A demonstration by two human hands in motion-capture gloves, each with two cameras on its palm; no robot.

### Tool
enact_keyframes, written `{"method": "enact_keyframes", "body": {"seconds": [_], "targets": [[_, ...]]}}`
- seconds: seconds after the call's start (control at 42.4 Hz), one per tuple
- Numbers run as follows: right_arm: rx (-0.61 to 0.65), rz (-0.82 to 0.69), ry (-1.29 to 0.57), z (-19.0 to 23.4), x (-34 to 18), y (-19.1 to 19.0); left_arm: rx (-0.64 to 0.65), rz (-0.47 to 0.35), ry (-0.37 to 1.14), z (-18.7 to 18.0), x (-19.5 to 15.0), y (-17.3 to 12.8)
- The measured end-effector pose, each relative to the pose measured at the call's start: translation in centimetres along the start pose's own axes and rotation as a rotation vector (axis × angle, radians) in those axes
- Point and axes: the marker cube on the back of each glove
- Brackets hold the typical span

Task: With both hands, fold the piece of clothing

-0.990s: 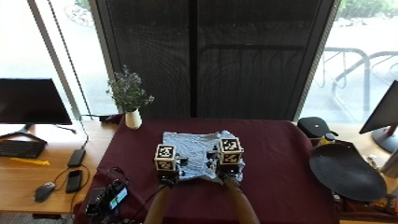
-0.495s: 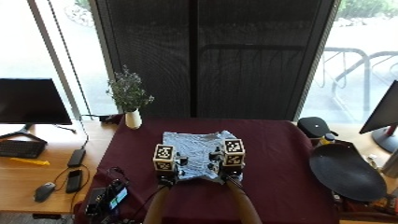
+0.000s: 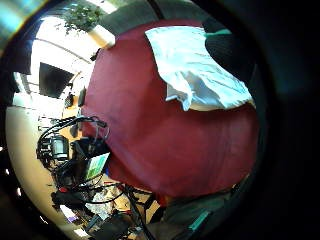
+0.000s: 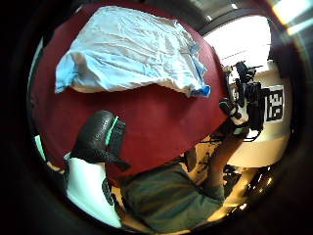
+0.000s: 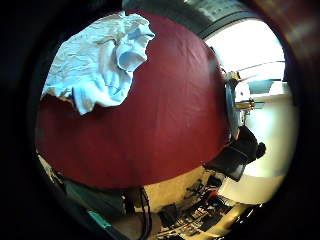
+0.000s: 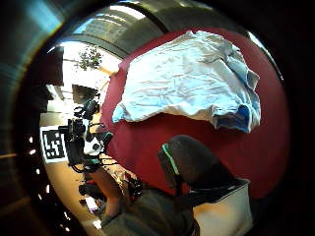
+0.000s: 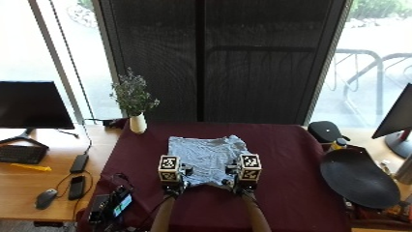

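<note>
A light blue garment point(image 7: 207, 152) lies spread, with wrinkles, on the dark red table point(image 7: 289, 154). My left hand point(image 7: 174, 183) and right hand point(image 7: 242, 183) hover at its near edge, one at each near corner. In the palm views the garment point(image 4: 132, 49) point(image 6: 192, 83) lies a little away from both palms, and its near edge point(image 3: 200, 65) point(image 5: 95, 60) is slightly raised and curled. The left thumb point(image 4: 98, 137) and the right thumb point(image 6: 189, 160) stick out free, with no cloth between the fingers.
A white vase with a plant point(image 7: 137, 123) stands at the table's far left corner. A black round dish point(image 7: 357, 179) sits to the right. The wooden desk point(image 7: 38, 174) on the left holds a monitor, keyboard, phone and mouse. A small device point(image 7: 112, 205) hangs at the near left corner.
Both hands have drawn back a little toward the near edge of the table. The garment stays where it was.
</note>
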Motion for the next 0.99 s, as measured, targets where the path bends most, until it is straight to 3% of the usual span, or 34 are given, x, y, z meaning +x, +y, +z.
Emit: {"method": "enact_keyframes", "body": {"seconds": [0.141, 0.259, 0.424, 0.566, 0.802, 0.943, 0.99], "targets": [[0.006, 0.003, -0.007, 2.1, 0.8, -0.6, -0.045, 0.005, -0.009, 3.1, -0.4, -1.0], [-0.011, 0.026, 0.044, 1.5, 0.8, 0.3, -0.147, -0.032, -0.046, 1.4, -0.4, 1.0], [-0.102, 0.010, 0.044, 3.8, 0.8, -0.2, -0.208, -0.025, -0.039, 2.8, -0.6, 0.8], [-0.096, 0.015, 0.056, 4.9, 0.4, -0.5, -0.223, -0.010, -0.075, 3.9, -0.4, 0.7], [-0.050, 0.005, 0.009, 5.6, -0.3, -1.1, -0.105, 0.024, -0.166, 5.3, 0.4, 0.2], [0.035, 0.021, 0.037, 5.6, 0.0, -1.2, 0.294, 0.055, -0.226, 5.1, 0.1, -3.1], [0.082, 0.017, 0.052, 5.5, 0.2, -1.5, 0.359, 0.065, -0.228, 5.6, 0.1, -3.7]]}}
